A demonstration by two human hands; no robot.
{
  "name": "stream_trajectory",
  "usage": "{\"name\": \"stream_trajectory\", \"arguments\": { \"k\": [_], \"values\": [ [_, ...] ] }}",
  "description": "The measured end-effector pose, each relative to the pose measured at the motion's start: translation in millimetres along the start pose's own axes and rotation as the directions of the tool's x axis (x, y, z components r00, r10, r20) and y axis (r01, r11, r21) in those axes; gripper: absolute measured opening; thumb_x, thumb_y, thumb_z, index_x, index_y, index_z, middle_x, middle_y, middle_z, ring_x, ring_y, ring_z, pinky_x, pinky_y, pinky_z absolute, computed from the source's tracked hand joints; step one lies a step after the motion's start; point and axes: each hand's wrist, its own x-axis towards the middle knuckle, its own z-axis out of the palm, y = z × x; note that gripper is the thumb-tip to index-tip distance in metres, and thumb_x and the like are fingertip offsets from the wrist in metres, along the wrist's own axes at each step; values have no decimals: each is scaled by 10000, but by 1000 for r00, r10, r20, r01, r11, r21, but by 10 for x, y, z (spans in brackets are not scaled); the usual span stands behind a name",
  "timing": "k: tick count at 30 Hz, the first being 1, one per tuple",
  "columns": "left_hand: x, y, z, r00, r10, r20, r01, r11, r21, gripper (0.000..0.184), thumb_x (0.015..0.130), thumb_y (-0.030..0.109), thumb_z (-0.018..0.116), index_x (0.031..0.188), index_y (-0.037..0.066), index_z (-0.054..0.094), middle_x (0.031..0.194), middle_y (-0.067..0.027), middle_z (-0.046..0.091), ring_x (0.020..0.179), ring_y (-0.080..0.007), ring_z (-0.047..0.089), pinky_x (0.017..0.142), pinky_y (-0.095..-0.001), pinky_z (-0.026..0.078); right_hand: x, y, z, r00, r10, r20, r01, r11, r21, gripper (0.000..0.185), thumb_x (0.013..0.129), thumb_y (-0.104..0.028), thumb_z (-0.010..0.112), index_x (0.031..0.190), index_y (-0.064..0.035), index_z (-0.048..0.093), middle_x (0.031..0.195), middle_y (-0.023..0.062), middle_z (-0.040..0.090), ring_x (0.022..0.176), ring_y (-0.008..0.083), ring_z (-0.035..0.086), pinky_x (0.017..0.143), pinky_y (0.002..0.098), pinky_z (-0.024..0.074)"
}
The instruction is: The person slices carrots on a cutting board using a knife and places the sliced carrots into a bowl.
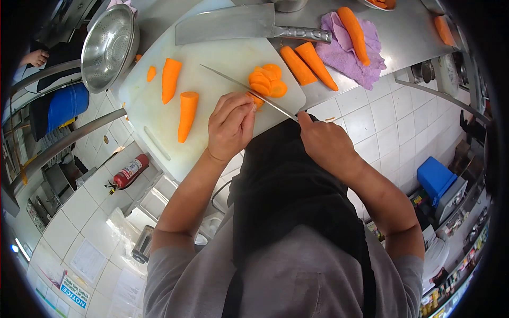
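Observation:
My right hand (324, 139) is closed round the handle of a thin knife (229, 78), whose blade slants up and left over the white cutting board (212, 106). Against the blade, my left hand (232, 123) has its fingers bent together on a piece of carrot (256, 99), mostly hidden by the fingers. Round carrot slices (268, 80) lie in a pile just beyond the blade. Two cut carrot lengths (187, 115) rest on the board's left part. A wide cleaver (228, 25) lies across the board's far edge.
Peeled carrots (298, 64) sit right of the board, and another lies on a purple cloth (377, 49). A metal colander (107, 49) stands at the left. The steel counter (411, 34) ends at the right, above a tiled floor. Another person's hand (37, 58) shows far left.

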Motion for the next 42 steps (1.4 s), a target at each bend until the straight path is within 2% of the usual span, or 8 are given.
{"name": "stream_trajectory", "arguments": {
  "k": [5,10,16,19,25,28,37,42],
  "values": [
    [3,3,-15,1000,-5,-13,5,1000,1,112,784,-99,733,842,-52,649,915,-135,688,851,-298,658,741,-339,545,-203,-36,-291,1000,-15,7,15,1000,15,71,911,-82,563,925,-52,500,597,113,624,556,288,676,498,402,539],
    [-4,-1,-21,1000,7,1,-7,1000,16,163,743,-107,724,874,-32,663,934,-121,668,866,-308,655,721,-359,551,-652,16,-543,999,-36,6,36,996,-84,125,906,-101,603,897,-69,483,556,69,580,521,251,657,463,371,517],
    [-11,-17,-8,1000,0,-12,0,1000,-3,152,745,-105,727,857,-34,652,940,-122,670,865,-308,658,732,-357,555,-255,-19,-105,998,39,41,-37,998,-42,61,915,-62,546,905,-51,487,591,106,618,561,302,678,491,411,539],
    [-9,3,-8,1000,2,-15,-2,1000,3,143,753,-105,725,849,-35,647,939,-122,671,869,-308,661,736,-355,557,32,-76,-55,999,-19,40,18,1000,11,35,911,-42,522,914,-45,487,610,125,632,586,326,687,513,426,551],
    [-12,24,-29,1000,-10,-9,10,1000,24,144,757,-101,723,865,-29,662,936,-118,674,871,-304,663,736,-356,557,-347,-44,-338,998,-45,-38,44,999,-27,74,895,-61,562,910,-59,489,560,90,591,522,291,653,475,399,527],
    [-8,40,-33,1000,-9,3,9,1000,29,150,754,-100,726,871,-27,669,937,-116,676,870,-302,662,734,-356,556,-610,-18,-445,1000,-24,-6,24,999,-49,92,891,-71,577,910,-62,488,551,76,578,492,277,634,453,389,513],
    [-35,0,-11,1000,-8,-27,9,1000,5,146,752,-106,726,853,-30,654,933,-126,676,865,-301,662,729,-355,555,-3,-36,31,999,-28,-20,29,999,34,42,913,-55,524,932,-44,488,571,115,603,551,321,669,492,424,541],
    [-12,11,-8,999,6,-41,-5,1000,21,150,750,-105,727,857,-28,655,927,-120,673,858,-299,660,724,-354,553,-208,-12,-207,998,-51,-26,51,999,10,80,909,-75,556,937,-43,488,577,109,604,524,315,650,485,426,534]
  ]
}}
